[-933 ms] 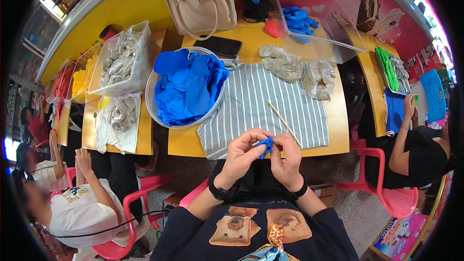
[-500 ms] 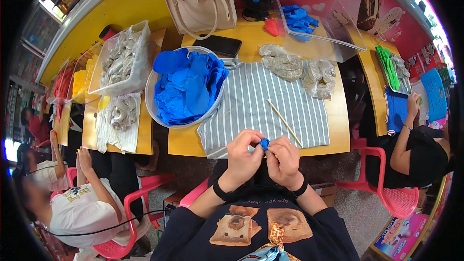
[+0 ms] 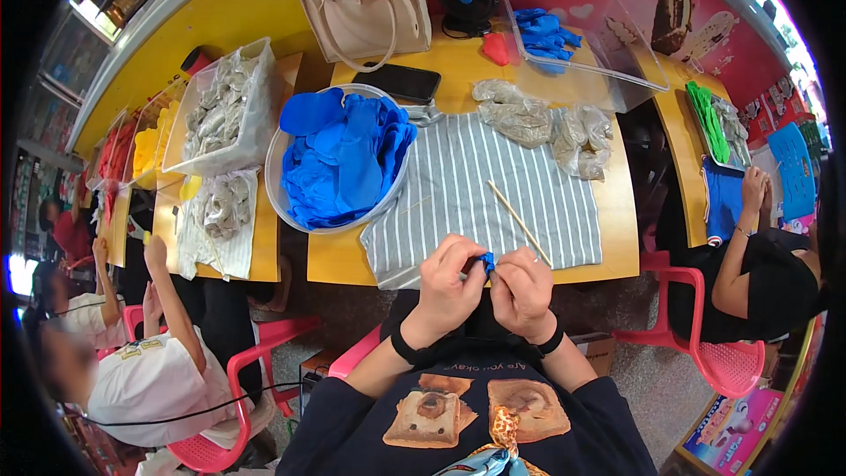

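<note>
Just off the front edge of the table I pinch a small, bunched blue rubbery piece (image 3: 487,261). My left hand (image 3: 447,286) is closed on one side of it, fingertips against the piece. Closed on the other side, my right hand (image 3: 522,293) meets it with thumb and forefinger. Most of the piece is hidden by my fingers. Beyond my hands a grey-and-white striped cloth (image 3: 467,185) covers the table, with a thin wooden stick (image 3: 520,222) lying slantwise on it. To the left stands a round clear tub (image 3: 275,185) heaped with flat, limp blue pieces (image 3: 339,163).
Clear bags of grey-brown grainy filling (image 3: 515,115) lie at the cloth's far right. Behind are a clear bin (image 3: 608,92) with blue pieces, a black phone (image 3: 401,82), a beige handbag (image 3: 366,9) and a small black fan (image 3: 467,2). People sit at tables on both sides.
My fingers have shifted slightly around the blue piece, which now shows narrower and a little to the right. The person on the left has raised one hand.
</note>
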The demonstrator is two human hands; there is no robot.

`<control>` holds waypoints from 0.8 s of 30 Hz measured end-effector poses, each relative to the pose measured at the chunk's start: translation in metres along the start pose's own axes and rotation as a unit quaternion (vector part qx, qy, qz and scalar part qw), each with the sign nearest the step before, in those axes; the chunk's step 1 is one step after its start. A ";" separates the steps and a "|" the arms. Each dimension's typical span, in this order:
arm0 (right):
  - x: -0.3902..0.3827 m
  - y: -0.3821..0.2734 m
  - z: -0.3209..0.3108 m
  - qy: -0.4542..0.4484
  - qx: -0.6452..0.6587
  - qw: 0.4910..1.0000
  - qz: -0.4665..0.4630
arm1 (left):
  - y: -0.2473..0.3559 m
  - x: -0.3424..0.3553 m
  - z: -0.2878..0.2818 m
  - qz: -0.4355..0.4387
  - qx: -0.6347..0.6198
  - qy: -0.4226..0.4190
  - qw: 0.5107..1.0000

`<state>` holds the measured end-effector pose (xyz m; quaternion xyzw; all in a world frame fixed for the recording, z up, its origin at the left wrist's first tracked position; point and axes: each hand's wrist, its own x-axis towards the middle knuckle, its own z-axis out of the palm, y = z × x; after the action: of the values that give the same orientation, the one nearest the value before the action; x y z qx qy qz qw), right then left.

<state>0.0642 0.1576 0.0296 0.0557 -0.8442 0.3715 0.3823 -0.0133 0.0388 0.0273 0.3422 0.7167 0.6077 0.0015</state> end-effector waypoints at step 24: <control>0.014 0.009 -0.013 -0.033 -0.191 0.981 -0.014 | -0.007 0.001 -0.021 -0.070 0.029 -0.142 0.987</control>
<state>0.0584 0.1752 0.0399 0.0058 -0.9109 0.1962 0.3631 -0.0260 0.0209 0.0266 0.3734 0.7490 0.5302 0.1358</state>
